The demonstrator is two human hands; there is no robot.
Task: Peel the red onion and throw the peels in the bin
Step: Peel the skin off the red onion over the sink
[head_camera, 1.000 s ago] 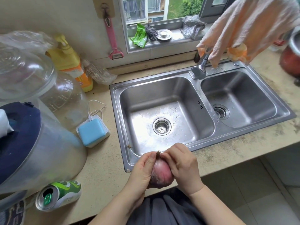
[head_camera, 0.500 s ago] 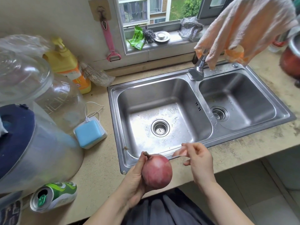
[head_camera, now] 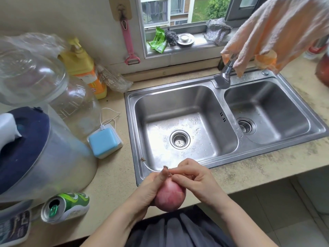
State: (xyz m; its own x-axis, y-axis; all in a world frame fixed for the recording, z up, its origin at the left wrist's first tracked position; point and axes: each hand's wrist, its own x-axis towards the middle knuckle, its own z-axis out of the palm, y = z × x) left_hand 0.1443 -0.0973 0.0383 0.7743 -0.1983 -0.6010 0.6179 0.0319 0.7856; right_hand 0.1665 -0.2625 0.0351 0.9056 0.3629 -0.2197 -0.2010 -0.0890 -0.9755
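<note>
- Left hand point(head_camera: 151, 188) grips red onion point(head_camera: 170, 196); right hand point(head_camera: 194, 177) pinches its dry tip
- Step: starting the peel
- Next: likely strip skin downward

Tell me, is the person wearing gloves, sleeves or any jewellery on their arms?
No gloves: the left hand and right hand are bare, and so are both forearms right to the picture's edge. No rings, watch or bracelets show. Grey clothing appears below, between the arms.
</note>
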